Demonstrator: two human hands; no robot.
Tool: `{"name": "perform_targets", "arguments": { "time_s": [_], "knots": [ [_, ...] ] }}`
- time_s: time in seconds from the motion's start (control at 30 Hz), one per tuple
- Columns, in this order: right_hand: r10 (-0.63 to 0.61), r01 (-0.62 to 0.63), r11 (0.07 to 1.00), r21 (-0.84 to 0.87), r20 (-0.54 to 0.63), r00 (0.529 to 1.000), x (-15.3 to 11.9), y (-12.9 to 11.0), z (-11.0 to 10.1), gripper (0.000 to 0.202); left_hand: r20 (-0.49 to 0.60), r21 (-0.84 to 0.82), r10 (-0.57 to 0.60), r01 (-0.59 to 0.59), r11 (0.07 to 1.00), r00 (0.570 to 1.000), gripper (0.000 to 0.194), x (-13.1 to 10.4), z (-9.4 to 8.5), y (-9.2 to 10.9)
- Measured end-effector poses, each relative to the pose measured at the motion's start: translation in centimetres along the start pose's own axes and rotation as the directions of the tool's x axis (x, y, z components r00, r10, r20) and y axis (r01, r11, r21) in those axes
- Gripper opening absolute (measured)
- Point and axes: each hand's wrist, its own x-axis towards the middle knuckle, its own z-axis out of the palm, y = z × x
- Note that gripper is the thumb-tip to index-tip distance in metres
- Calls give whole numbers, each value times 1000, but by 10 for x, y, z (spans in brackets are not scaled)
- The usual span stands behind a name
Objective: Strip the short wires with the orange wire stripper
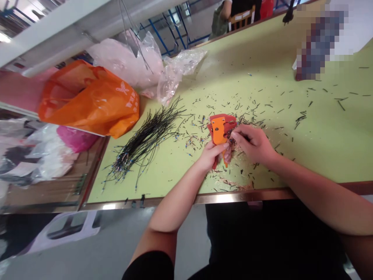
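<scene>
My left hand (pixel 210 154) is wrapped round the handles of an orange and red wire stripper (pixel 219 131), held upright over the green table (pixel 323 155). My right hand (pixel 254 144) is at the right side of the tool's head, fingers pinched together close to its red jaws. Whatever lies between those fingertips is too small and dark to make out. Around both hands are scattered short black offcuts of wire insulation (pixel 264 112) and thin copper strands (pixel 229 182). Left of the tool lies a loose bundle of black wires (pixel 150 134), with small blue tips at the near end.
An orange bag (pixel 101 103) stands at the table's left edge, with clear plastic bags (pixel 131 62) behind it. A white rail (pixel 72 31) crosses above them. Far right lies a blurred-out object (pixel 323 42). Across the table, part of another person (pixel 225 11) shows beside a chair.
</scene>
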Motion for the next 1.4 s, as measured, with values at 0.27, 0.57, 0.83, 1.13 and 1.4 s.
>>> {"name": "perform_targets", "arguments": {
  "time_s": [0.27,0.57,0.83,1.13,1.4],
  "knots": [
    [-51,42,995,88,101,994,-6,-2,4,23,-50,93,90,-85,992,995,37,4,-3,-7],
    [-317,309,928,-208,-5,948,-11,1,9,18,14,157,89,-90,983,996,52,-2,0,-7],
    [-290,282,930,-235,-2,957,-12,1,7,19,-111,186,76,-55,981,991,35,-1,-9,-12],
    [-467,447,861,-241,-28,884,-17,-4,11,17,-26,374,78,-63,925,997,30,-22,-21,12],
    [-483,475,848,-235,26,875,-21,-4,14,16,72,431,135,-153,890,988,35,-23,-19,25]
  ]
}}
